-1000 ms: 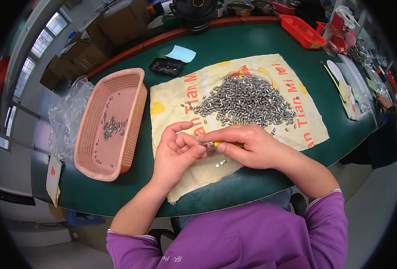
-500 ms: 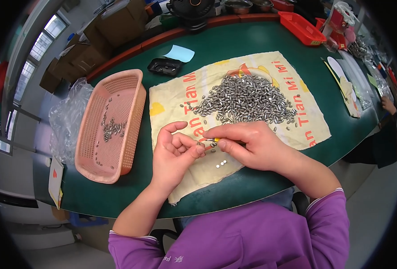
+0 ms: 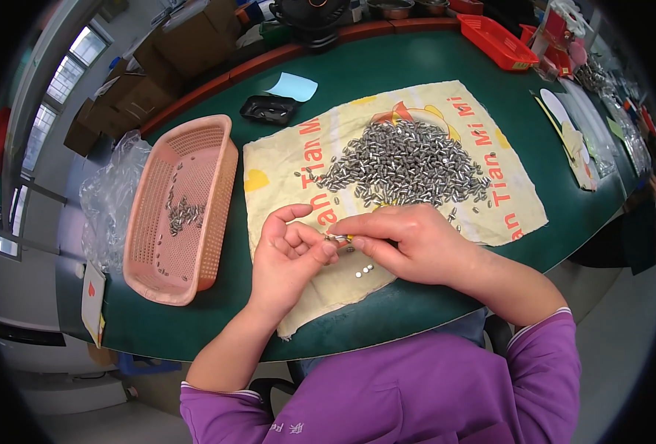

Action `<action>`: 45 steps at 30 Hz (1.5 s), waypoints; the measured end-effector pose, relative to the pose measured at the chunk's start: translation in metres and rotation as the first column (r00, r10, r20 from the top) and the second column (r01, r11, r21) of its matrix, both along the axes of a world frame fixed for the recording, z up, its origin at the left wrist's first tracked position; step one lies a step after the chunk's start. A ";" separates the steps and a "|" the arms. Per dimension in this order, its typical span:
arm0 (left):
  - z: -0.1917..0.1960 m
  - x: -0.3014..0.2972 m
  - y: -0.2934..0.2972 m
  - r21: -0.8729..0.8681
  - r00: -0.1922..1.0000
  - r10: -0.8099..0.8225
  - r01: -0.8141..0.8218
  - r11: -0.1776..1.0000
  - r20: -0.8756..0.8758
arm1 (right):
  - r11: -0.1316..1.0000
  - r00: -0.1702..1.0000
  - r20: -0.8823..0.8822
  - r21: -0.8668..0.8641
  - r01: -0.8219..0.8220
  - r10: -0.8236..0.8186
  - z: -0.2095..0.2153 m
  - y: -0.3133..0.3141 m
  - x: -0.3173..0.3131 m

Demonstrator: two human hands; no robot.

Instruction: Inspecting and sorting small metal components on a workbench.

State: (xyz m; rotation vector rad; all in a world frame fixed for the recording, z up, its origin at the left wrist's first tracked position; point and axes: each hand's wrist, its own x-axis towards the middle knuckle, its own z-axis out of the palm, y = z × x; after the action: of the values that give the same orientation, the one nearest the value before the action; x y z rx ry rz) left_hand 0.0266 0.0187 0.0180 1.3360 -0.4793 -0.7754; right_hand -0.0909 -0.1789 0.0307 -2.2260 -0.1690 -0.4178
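Observation:
My left hand [image 3: 287,255] pinches a small metal piece [image 3: 331,238] between thumb and forefinger, its other fingers curled loosely. My right hand [image 3: 420,240] is closed on a slim tool with a yellow part [image 3: 350,239], mostly hidden by the fingers. The tool's tip meets the metal piece; its exact kind cannot be made out. Both hands are above a pale yellow printed cloth [image 3: 309,300]. Beyond them a pile of small silvery oval metal pieces [image 3: 409,163] is spread on the cloth. A few small white round bits [image 3: 364,271] lie just below my right hand.
At the left stands a pink perforated plastic basket [image 3: 226,196] with some metal pieces [image 3: 185,214] inside, beside a clear plastic bag [image 3: 106,200]. A black tray [image 3: 268,109] and light blue sheet [image 3: 294,86] lie behind the cloth. A red tray [image 3: 498,44] is far right on the green table [image 3: 387,66].
My right hand has shifted slightly left, bringing the tool closer against my left fingertips. Less of the yellow part shows. The left hand stays nearly in place.

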 end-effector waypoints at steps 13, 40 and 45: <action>-0.002 0.003 0.002 -0.051 0.998 -0.023 0.021 0.998 -0.050 | 1.000 1.000 0.022 0.005 0.001 -0.001 0.003 -0.001 0.000; -0.026 0.015 0.008 -0.076 0.997 0.067 -0.065 0.995 0.026 | 0.885 0.868 0.241 -0.068 0.461 -0.434 0.001 -0.043 0.018; -0.031 0.026 0.003 -0.076 0.993 0.073 -0.067 0.995 0.091 | 0.773 0.760 0.360 -0.143 0.618 -0.541 0.035 -0.084 -0.030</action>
State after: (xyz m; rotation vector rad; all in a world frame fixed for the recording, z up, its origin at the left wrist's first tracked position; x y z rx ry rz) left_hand 0.0529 0.0217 -0.0130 1.3185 -0.5270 -0.6343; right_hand -0.1210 -0.2633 0.0653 -2.4270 0.3598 -1.1415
